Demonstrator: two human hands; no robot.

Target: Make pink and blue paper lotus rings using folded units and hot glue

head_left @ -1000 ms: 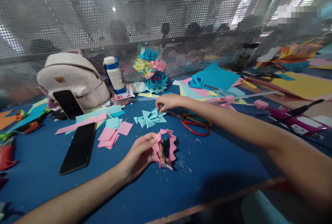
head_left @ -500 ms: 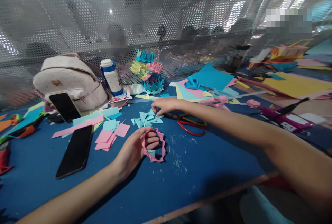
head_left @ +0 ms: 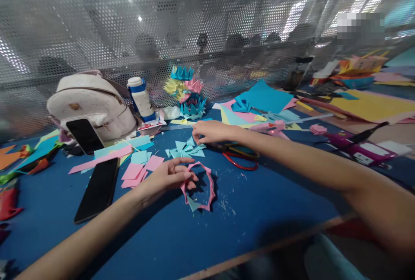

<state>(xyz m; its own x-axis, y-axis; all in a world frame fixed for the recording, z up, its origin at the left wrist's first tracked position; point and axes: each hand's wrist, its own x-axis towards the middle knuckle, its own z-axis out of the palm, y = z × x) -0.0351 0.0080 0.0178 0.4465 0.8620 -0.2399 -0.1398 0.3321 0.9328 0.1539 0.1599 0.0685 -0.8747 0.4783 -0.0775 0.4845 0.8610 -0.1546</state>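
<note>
My left hand (head_left: 173, 176) holds a pink folded-paper ring (head_left: 211, 187) by its left side, thumb and fingers closed on the band. The ring has a zigzag edge and tilts above the blue table. One light blue folded piece (head_left: 193, 204) sits at its lower edge. Farther back, my right hand (head_left: 212, 132) reaches down at a small pile of light blue folded paper pieces (head_left: 181, 149). Its fingers are bent together at the pile's right edge and seem to pinch one piece; the fingertips are partly hidden. Red-handled scissors (head_left: 241, 165) lie under the right forearm.
Left are a phone (head_left: 99, 189), pink paper squares (head_left: 132, 174), a second phone (head_left: 84, 136), a white backpack (head_left: 92, 103) and a bottle (head_left: 142, 98). Behind stand folded-paper flowers (head_left: 186, 92). Right are a pink glue gun (head_left: 270, 128), paper sheets (head_left: 267, 96) and a purple power strip (head_left: 359, 148).
The pink ring has turned and moved slightly right and down, and the left hand has rolled from palm up to back up. The right hand stays at the light blue pile.
</note>
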